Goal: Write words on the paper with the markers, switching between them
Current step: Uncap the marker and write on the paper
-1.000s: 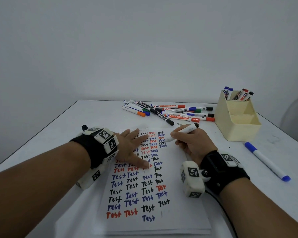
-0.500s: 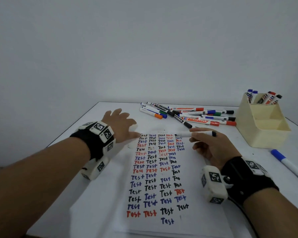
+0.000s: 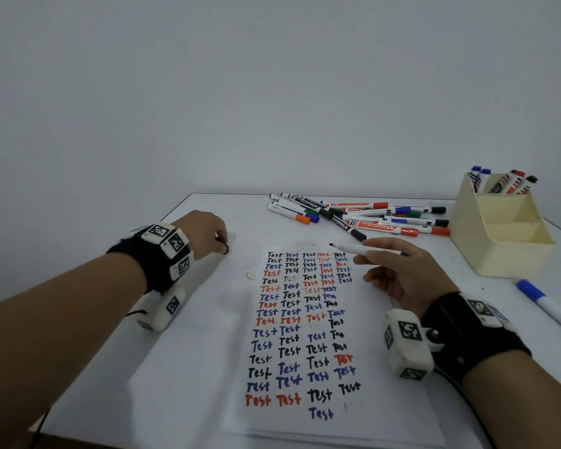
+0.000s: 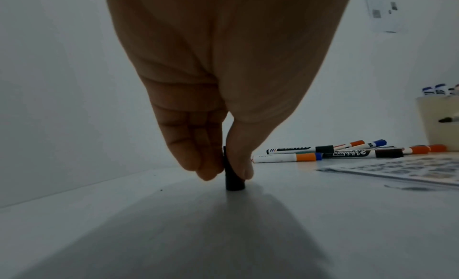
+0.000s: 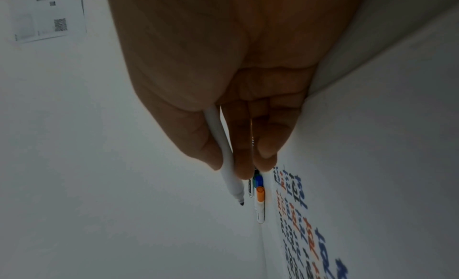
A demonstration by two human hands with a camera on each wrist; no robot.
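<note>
**Cap pinched on the left, uncapped marker held on the right**

Loose markers (image 3: pixel 363 213) lie at the table's (image 3: pixel 208 335) far edge, a cream holder (image 3: pixel 499 241) right of them, a blue marker (image 3: pixel 548 306) near it. The left hand (image 3: pixel 204 233) pinches a black cap (image 4: pixel 233 177) standing upright on the table, left of the paper (image 3: pixel 305 335). The right hand (image 3: pixel 399 270) grips an uncapped marker (image 3: pixel 353 249) above the paper's top edge, tip pointing left.

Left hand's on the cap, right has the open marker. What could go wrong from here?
1. The black cap is small and pinched only at the left hand's fingertips; it may slip and roll across the table.
2. The uncapped marker in the right hand hovers tip-exposed over the paper; a dip could smear the top rows.
3. Recapping needs the two hands, now apart, to align; a miss inks fingers.
</note>
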